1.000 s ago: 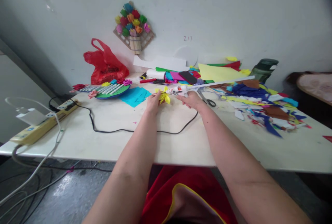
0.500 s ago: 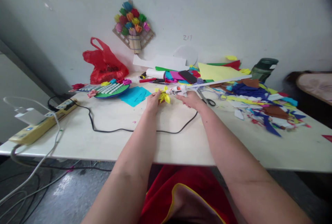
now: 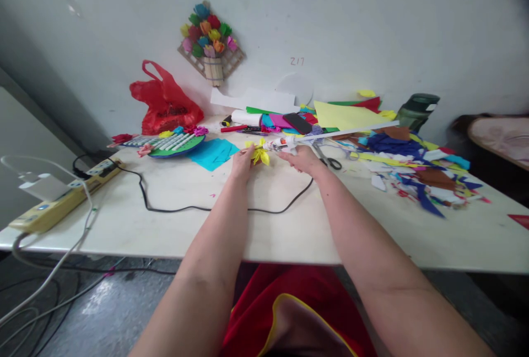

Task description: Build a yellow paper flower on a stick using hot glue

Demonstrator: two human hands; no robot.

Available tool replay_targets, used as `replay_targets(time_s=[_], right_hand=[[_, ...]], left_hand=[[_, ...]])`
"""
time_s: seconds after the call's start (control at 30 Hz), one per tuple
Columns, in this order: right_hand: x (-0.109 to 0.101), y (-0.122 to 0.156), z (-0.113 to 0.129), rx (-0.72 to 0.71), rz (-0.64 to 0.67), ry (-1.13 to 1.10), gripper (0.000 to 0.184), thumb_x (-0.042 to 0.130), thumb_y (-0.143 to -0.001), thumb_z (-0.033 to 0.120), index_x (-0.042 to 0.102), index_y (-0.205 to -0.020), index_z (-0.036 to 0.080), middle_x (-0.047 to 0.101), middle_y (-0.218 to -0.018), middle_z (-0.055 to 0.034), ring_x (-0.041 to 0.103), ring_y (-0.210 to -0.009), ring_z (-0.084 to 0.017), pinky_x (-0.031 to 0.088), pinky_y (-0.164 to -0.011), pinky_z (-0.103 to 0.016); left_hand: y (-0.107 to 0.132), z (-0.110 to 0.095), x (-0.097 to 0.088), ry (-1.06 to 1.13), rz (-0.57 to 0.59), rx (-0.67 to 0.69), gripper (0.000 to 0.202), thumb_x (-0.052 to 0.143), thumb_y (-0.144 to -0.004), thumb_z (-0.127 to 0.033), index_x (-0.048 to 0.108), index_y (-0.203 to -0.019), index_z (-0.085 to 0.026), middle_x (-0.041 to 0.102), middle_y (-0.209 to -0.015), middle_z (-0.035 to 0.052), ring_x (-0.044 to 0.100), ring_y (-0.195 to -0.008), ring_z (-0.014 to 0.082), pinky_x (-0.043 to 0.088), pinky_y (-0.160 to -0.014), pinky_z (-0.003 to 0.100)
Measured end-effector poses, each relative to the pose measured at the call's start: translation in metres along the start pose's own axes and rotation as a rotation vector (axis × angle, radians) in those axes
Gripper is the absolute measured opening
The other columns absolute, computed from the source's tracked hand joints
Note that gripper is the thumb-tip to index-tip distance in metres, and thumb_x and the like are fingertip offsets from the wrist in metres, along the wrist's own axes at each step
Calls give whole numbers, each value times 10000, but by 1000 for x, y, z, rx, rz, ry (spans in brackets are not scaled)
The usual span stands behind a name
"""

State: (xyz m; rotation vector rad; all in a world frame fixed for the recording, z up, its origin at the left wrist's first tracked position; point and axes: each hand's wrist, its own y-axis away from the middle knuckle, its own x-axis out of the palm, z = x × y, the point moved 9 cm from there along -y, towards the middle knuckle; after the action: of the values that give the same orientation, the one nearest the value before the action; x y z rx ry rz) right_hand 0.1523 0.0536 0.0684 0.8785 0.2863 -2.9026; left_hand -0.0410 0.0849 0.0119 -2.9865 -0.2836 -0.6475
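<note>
Near the middle of the white table, my left hand (image 3: 243, 160) is closed on a yellow paper flower (image 3: 260, 155) with pointed petals. My right hand (image 3: 302, 160) grips a white hot glue gun (image 3: 281, 144) with a long glue stick (image 3: 347, 130) sticking out of its back toward the right. The gun's front end points left, at the flower; whether its tip touches the petals I cannot tell. Scissors (image 3: 330, 162) with dark handles lie just right of my right hand. Blue paper sheets (image 3: 212, 154) are left of my left hand.
A black cord (image 3: 194, 207) crosses the table before my hands, to a power strip (image 3: 53, 203) at left. Paper scraps (image 3: 430, 175) are heaped at right, near a dark green bottle (image 3: 418, 112). A green board with paper rolls (image 3: 177, 145) and a red bag (image 3: 167, 106) stand back left.
The view has shifted very slightly. Both hands stay in place with the flower and the glue gun; nothing is taken up or let go.
</note>
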Motion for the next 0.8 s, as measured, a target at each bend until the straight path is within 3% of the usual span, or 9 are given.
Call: replay_targets(time_s=[0.2,0.37,0.5,0.67,0.8], right_hand=[[0,-1,-6,-26,17,-187,401,703,-712,527,538,-603,178,490,-456,42,381,-336,-55,308,-324,-206],[-8,-3,-6,-111,-34,-454,464,689,-679,604,589,-698,152,511,-473,47,391,-340,-52,294,-315,-198],[-20,-7,-12,-112,-163,-582,509,684,-645,644,590,-728,150,510,-470,54,379,-339,-47,292,-312,-193],[-37,-12,-43,26,-395,-548,454,658,-673,621,570,-748,182,493,-471,60,380,-354,-60,311,-323,-190],[-48,-13,-64,132,-481,-292,416,605,-730,598,595,-763,184,537,-520,17,474,-427,-110,401,-404,-231]], left_hand=[[1,-2,-1,17,-18,-3,385,814,-605,-438,649,-739,-118,675,-711,63,631,-650,148,534,-598,275],[1,0,-3,24,-40,-24,280,801,-641,-341,667,-752,-121,680,-725,60,643,-647,152,538,-580,268],[-1,-1,-8,35,-86,-22,232,781,-662,-303,664,-742,-119,681,-732,58,646,-644,150,542,-573,263],[-1,-13,-20,72,-212,53,240,779,-665,-311,641,-729,-124,662,-729,46,638,-628,138,540,-592,271],[4,-26,-31,130,-312,136,272,772,-670,-359,625,-754,-146,641,-711,18,611,-611,111,503,-550,226]])
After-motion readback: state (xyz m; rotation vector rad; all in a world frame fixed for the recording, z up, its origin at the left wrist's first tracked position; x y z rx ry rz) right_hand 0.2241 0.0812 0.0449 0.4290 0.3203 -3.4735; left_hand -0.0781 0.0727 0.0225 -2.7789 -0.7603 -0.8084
